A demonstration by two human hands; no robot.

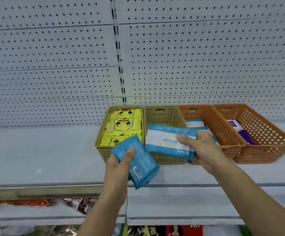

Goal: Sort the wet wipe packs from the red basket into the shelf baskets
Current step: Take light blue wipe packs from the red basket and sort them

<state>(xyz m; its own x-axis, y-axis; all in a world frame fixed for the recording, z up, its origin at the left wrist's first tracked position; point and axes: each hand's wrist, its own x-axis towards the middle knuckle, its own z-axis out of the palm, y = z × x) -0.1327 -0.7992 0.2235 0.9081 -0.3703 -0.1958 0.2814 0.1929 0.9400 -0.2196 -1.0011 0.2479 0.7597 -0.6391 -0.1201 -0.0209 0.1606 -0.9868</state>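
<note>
My left hand [119, 163] grips a blue wet wipe pack [138, 165], barcode side up, in front of the shelf baskets. My right hand [199, 147] holds another blue and white wet wipe pack [165, 140] over the second tan basket [163, 114]. The first tan basket [102, 133] holds yellow duck-print packs [123, 126]. An orange basket [206, 116] contains blue and white packs [195, 123]. The far right orange basket [264, 133] holds a dark blue and white pack [238, 128]. The red basket is out of view.
All the baskets stand in a row on a grey shelf [44, 150] backed by a white pegboard wall [53, 65]. A lower shelf [36, 206] carries blurred snack bags in red, green and silver.
</note>
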